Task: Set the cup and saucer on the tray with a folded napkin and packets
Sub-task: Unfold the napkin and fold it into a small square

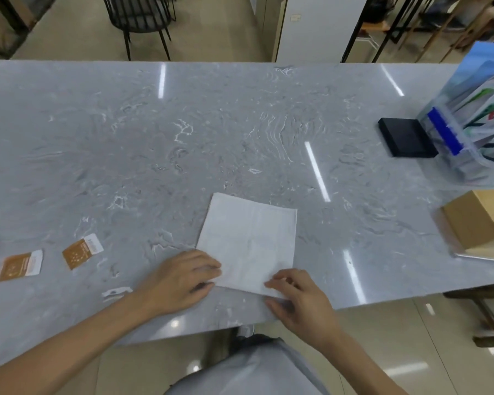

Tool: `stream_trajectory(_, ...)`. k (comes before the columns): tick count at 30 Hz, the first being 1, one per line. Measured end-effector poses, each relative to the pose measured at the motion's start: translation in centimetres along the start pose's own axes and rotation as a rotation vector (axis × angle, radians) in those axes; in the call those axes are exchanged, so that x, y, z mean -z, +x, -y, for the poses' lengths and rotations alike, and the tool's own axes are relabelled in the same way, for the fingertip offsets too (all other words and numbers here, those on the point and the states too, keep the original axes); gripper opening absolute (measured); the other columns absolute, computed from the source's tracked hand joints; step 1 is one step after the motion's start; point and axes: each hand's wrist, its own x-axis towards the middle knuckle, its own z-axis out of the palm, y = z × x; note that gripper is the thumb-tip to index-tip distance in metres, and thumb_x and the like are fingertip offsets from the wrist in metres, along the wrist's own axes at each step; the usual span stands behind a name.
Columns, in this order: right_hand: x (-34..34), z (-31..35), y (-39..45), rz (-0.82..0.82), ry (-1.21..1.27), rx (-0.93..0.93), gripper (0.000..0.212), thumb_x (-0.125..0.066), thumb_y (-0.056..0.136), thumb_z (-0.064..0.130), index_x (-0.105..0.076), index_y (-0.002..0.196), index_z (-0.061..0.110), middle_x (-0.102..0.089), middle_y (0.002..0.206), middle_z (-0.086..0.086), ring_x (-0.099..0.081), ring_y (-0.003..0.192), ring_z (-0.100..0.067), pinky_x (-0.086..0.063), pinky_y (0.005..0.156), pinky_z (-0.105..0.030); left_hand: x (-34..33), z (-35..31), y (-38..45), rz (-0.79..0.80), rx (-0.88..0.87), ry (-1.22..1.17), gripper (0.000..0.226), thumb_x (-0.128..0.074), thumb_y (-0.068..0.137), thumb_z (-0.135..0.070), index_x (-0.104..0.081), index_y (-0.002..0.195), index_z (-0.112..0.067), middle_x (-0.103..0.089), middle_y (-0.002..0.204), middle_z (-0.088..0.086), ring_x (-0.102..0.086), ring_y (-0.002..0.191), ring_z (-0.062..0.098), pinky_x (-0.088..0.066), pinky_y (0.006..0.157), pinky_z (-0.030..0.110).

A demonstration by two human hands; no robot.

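White paper napkin [248, 243] is lying flat and unfolded on the grey marbled surface [183, 138], close to the near edge and slightly skewed. Left hand [183, 276] is resting palm-down on the napkin's near-left corner, its grip spread flat with the fingers [208, 266] extended and pressing the paper to the surface. Right hand [300, 297] is sitting at the napkin's near-right corner, its grip pinching the paper edge between thumb and fingertips.

2 orange-and-white packets [82, 254] are lying on the surface to the left of the napkin, well apart from it; the farther-left packet [21, 265] is lying near the left frame border. 1 small white scrap [116, 292] is lying just beside the left wrist; what it is cannot be told.

At the right end of the surface, a black box [407, 137] is sitting beside a clear bin with a blue latch [468, 132], and a cardboard box [476, 220] is standing nearer.
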Motion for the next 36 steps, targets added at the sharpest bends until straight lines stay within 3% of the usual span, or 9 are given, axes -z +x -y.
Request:
stream_trajectory(2,-0.5,0.1,-0.8,-0.025,-0.028,0.045,0.019,-0.077,0.089,0.027,-0.076,0.107,0.026,-0.069,0.108,0.007,-0.063,0.093,-0.015,-0.059,0.068,-0.029,-0.1,0.0,-0.6,-0.021,-0.059,0.036,0.023,-0.065,0.092,-0.029,-0.081,0.099,-0.016,-0.078,0.110,0.000,-0.075,0.096,0.019,-0.061,0.086,0.032)
stream_trajectory(6,-1.3,0.0,-2.3,-0.076,-0.098,0.078,0.022,-0.079,0.086,0.006,-0.078,0.103,0.019,-0.072,0.097,0.004,-0.066,0.086,-0.020,-0.058,0.061,-0.034,-1.0,-0.2,-2.4,-0.066,-0.153,0.133,0.060,-0.026,0.109,-0.031,-0.083,0.098,-0.017,-0.079,0.108,-0.006,-0.077,0.097,0.015,-0.061,0.085,0.027)
stream_trajectory(11,-1.6,0.3,-3.6,-0.136,-0.149,0.037,0.031,-0.075,0.088,0.007,-0.073,0.118,0.012,-0.070,0.105,-0.003,-0.065,0.097,-0.023,-0.060,0.071,-0.033,-0.9,0.2,-3.5,-0.058,-0.030,0.178,0.035,-0.049,0.093,-0.019,-0.078,0.109,-0.010,-0.077,0.108,0.004,-0.074,0.090,0.022,-0.062,0.071,0.029)
stream_trajectory(16,-1.7,0.2,-3.5,-0.169,-0.196,0.024,0.020,-0.078,0.085,0.006,-0.077,0.105,0.010,-0.071,0.095,-0.003,-0.067,0.086,-0.022,-0.060,0.065,-0.034,-0.3,0.5,-3.2,-0.086,0.052,0.204,0.029,-0.051,0.088,-0.020,-0.078,0.086,-0.012,-0.076,0.090,0.001,-0.073,0.079,0.023,-0.059,0.056,0.028)
stream_trajectory(21,-2.1,0.3,-4.4,-0.218,-0.206,0.063,0.008,-0.068,0.092,0.016,-0.074,0.096,0.012,-0.067,0.092,-0.001,-0.065,0.083,-0.022,-0.056,0.057,-0.032,-0.4,-0.4,-4.3,-0.094,0.099,0.156,0.020,-0.052,0.089,-0.016,-0.069,0.080,-0.011,-0.068,0.084,0.001,-0.066,0.074,0.023,-0.052,0.050,0.030)
stream_trajectory(26,-1.6,1.0,-4.3,-0.202,-0.162,0.094,0.010,-0.066,0.092,0.026,-0.068,0.087,0.017,-0.061,0.087,0.004,-0.055,0.080,-0.016,-0.048,0.062,-0.029,-0.1,-0.8,-5.1,-0.025,0.107,0.119,0.015,-0.066,0.083,-0.028,-0.073,0.091,-0.017,-0.071,0.101,-0.002,-0.062,0.092,0.019,-0.051,0.071,0.034)
stream_trajectory(30,-1.7,2.8,0.3,-0.252,-0.162,0.089,0.022,-0.055,0.098,0.025,-0.070,0.110,0.014,-0.068,0.109,-0.003,-0.062,0.101,-0.022,-0.054,0.082,-0.036,-0.4,-1.5,-1.4,-0.035,0.192,0.129,0.037,-0.054,0.093,-0.033,-0.070,0.119,-0.011,-0.068,0.127,0.007,-0.062,0.120,0.028,-0.052,0.096,0.041)
stream_trajectory(33,-2.9,4.5,5.4,-0.183,-0.154,0.064,0.042,-0.044,0.104,0.026,-0.055,0.142,0.013,-0.058,0.145,-0.007,-0.051,0.135,-0.024,-0.043,0.110,-0.038,-2.1,-2.6,3.3,0.065,0.312,0.096,0.055,-0.035,0.102,-0.035,-0.047,0.148,-0.008,-0.046,0.156,0.006,-0.033,0.150,0.025,-0.032,0.120,0.042)
stream_trajectory(36,-3.7,3.3,8.3,-0.016,-0.226,-0.100,0.058,-0.030,0.108,0.040,-0.024,0.160,0.018,-0.024,0.168,-0.004,-0.019,0.156,-0.023,-0.020,0.126,-0.043,-4.1,-1.9,5.7,0.179,0.422,0.142,0.059,-0.028,0.106,-0.036,-0.016,0.160,-0.014,-0.014,0.170,0.000,-0.003,0.157,0.020,-0.009,0.127,0.040)
